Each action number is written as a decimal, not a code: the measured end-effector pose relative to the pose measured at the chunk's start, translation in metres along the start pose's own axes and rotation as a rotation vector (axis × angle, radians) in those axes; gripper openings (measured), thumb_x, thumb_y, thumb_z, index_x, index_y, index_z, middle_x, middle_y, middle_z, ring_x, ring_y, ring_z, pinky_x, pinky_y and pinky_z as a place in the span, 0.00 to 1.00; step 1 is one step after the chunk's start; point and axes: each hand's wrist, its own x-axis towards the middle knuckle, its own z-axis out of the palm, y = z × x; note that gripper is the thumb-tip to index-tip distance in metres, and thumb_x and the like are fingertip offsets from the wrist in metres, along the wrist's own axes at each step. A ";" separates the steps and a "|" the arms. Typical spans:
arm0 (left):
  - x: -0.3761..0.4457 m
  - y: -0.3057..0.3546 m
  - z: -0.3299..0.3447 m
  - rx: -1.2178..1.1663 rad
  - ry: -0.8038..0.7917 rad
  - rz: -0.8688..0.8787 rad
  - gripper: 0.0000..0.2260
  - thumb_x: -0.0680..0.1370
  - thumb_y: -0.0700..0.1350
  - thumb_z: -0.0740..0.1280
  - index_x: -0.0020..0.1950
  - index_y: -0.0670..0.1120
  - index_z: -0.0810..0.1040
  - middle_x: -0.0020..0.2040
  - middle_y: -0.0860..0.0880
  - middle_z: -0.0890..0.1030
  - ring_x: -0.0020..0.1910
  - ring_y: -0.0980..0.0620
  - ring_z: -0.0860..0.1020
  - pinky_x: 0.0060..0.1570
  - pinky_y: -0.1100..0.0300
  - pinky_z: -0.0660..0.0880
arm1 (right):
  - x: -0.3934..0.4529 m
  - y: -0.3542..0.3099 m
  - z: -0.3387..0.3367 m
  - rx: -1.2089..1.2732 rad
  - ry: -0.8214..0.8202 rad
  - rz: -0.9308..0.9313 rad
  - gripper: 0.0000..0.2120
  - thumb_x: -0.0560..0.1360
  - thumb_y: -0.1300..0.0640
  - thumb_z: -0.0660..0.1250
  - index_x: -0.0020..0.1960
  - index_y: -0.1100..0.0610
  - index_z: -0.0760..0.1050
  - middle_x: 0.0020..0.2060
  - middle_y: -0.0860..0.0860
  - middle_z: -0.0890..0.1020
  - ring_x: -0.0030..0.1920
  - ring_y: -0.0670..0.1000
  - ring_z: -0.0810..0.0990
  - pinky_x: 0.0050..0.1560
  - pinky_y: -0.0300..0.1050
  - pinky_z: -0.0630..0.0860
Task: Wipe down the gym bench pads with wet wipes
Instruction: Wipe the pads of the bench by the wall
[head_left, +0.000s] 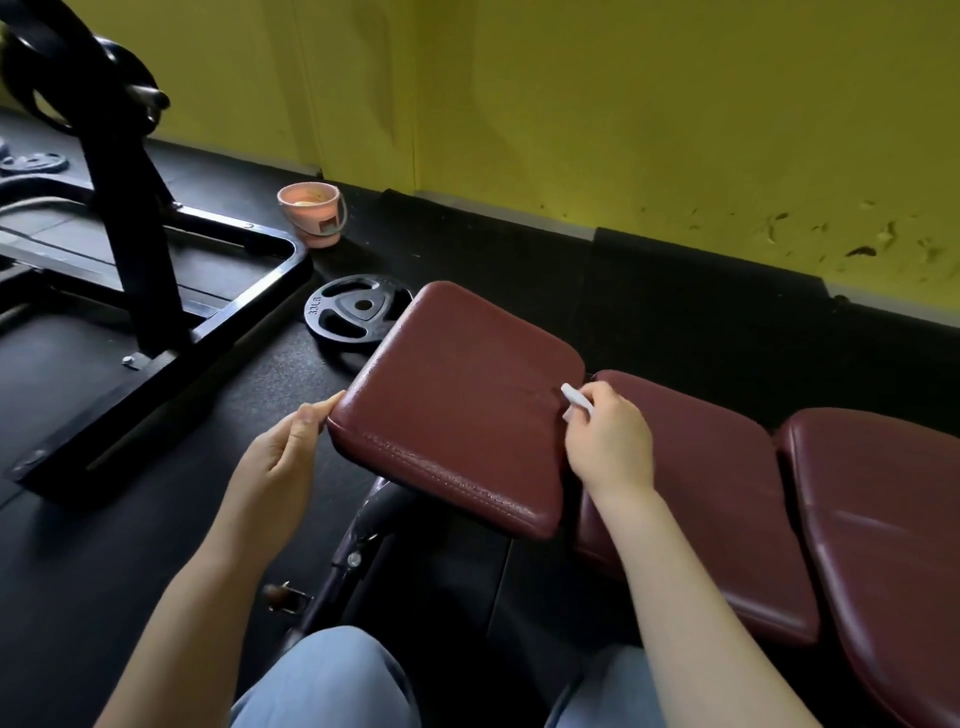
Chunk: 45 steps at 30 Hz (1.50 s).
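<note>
The wipe (575, 401) is a small white wad pinched in the curled fingers of the right hand (608, 441), at the right edge of the tilted red pad (457, 400); most of the wipe is hidden inside the grip. The left hand (283, 449) grips the pad's left corner, its fingertips hidden under the edge. Two more pads (727, 499) run right, the last one cut off. A weight plate (348, 312) lies partly behind the tilted pad; the pink bucket (311, 214)'s contents are unclear.
</note>
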 end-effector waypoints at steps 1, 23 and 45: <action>0.000 0.001 0.002 -0.011 0.005 0.001 0.19 0.82 0.60 0.53 0.63 0.59 0.81 0.60 0.61 0.82 0.65 0.61 0.76 0.68 0.56 0.66 | 0.006 -0.018 0.006 0.043 -0.007 -0.013 0.07 0.77 0.59 0.62 0.53 0.55 0.77 0.43 0.51 0.81 0.46 0.57 0.79 0.43 0.49 0.74; 0.000 0.004 0.010 -0.011 0.082 -0.054 0.17 0.80 0.59 0.53 0.59 0.67 0.80 0.57 0.64 0.83 0.61 0.65 0.77 0.61 0.60 0.69 | 0.066 -0.124 0.050 0.139 -0.149 -0.289 0.09 0.77 0.56 0.64 0.56 0.57 0.76 0.50 0.56 0.82 0.52 0.59 0.79 0.47 0.48 0.73; 0.003 0.018 0.018 0.037 0.129 -0.071 0.10 0.82 0.53 0.59 0.52 0.57 0.80 0.47 0.62 0.82 0.50 0.64 0.78 0.49 0.62 0.69 | 0.071 -0.179 0.063 0.083 -0.243 -0.455 0.08 0.76 0.61 0.63 0.55 0.59 0.76 0.49 0.58 0.82 0.50 0.60 0.79 0.45 0.47 0.71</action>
